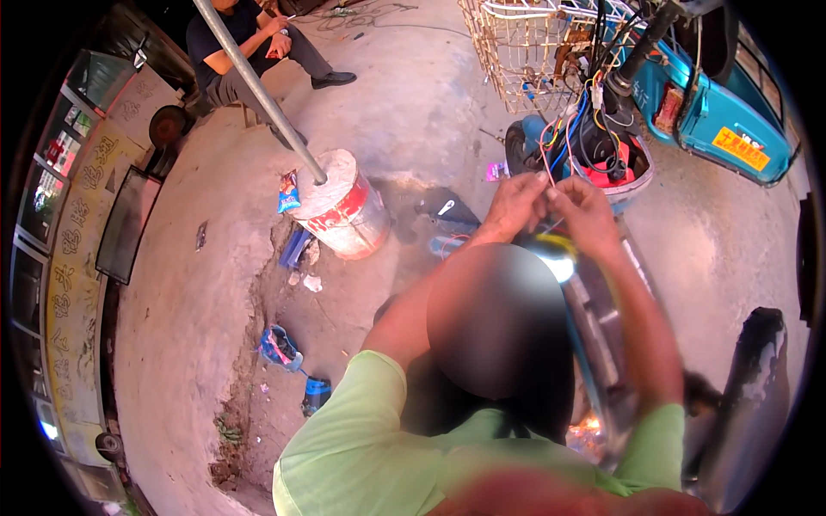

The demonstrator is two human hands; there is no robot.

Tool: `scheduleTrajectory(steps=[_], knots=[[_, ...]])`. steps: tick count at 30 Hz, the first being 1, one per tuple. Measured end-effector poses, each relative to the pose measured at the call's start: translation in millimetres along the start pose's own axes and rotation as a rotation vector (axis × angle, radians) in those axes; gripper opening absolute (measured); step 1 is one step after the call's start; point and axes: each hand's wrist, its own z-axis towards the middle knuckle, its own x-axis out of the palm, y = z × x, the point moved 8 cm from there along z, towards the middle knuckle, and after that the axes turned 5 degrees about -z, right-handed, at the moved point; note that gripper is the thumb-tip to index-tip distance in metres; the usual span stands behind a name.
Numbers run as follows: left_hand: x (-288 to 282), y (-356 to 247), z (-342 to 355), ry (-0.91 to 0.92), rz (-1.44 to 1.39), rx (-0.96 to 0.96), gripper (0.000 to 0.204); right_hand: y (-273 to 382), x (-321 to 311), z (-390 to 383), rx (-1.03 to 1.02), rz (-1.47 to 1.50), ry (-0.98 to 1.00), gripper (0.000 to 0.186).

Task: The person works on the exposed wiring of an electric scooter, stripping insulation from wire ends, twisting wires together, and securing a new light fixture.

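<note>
My left hand [514, 206] and my right hand [587, 213] are raised close together at the front of an electric scooter. The fingers of both are pinched around a thin pinkish wire [546, 153], whose end is hidden between the fingertips. Just beyond them hangs a loose bundle of blue, yellow, red and black wires [578, 129] with connectors. Under the bundle, near my right fingers, lies something bright red [615, 175] inside a pale-rimmed housing [632, 189]. A rusty wire basket [514, 52] is above and to the left of the wires.
A blue-green vehicle body [723, 120] stands at the far right. Left of me, a concrete-filled bucket [354, 219] holds a slanting metal pole [258, 82], with a blue snack packet [289, 193] on top. Another person [249, 52] sits at the far left. A dark padded seat [747, 404] is at my right.
</note>
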Motion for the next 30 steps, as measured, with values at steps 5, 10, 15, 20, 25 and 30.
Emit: scheduleTrajectory(steps=[5, 10, 15, 20, 25, 30], knots=[[-7.4, 2.9, -1.8, 0.008, 0.021, 0.008, 0.046, 5.9, 5.0, -3.2, 0.038, 0.031, -0.001, 0.022], [-1.6, 0.6, -1.8, 0.015, 0.072, 0.001, 0.045, 3.4, 1.2, -5.4, 0.023, 0.031, -0.015, 0.023], [-11.8, 7.9, -3.5, -0.070, 0.080, -0.046, 0.041, 1.2, 1.7, -9.2, -0.042, 0.015, -0.039, 0.023], [-6.9, 1.9, 0.3, -0.019, 0.002, -0.026, 0.043, -7.1, -2.4, -6.6, -0.024, -0.057, -0.020, 0.024], [-19.8, 1.4, 13.5, -0.109, 0.061, -0.017, 0.029, -12.8, -9.2, -11.7, -0.047, 0.042, -0.043, 0.024], [-14.7, -12.2, 26.3, -0.132, 0.083, 0.110, 0.024, -12.1, -8.6, -14.8, -0.006, 0.058, 0.018, 0.023]])
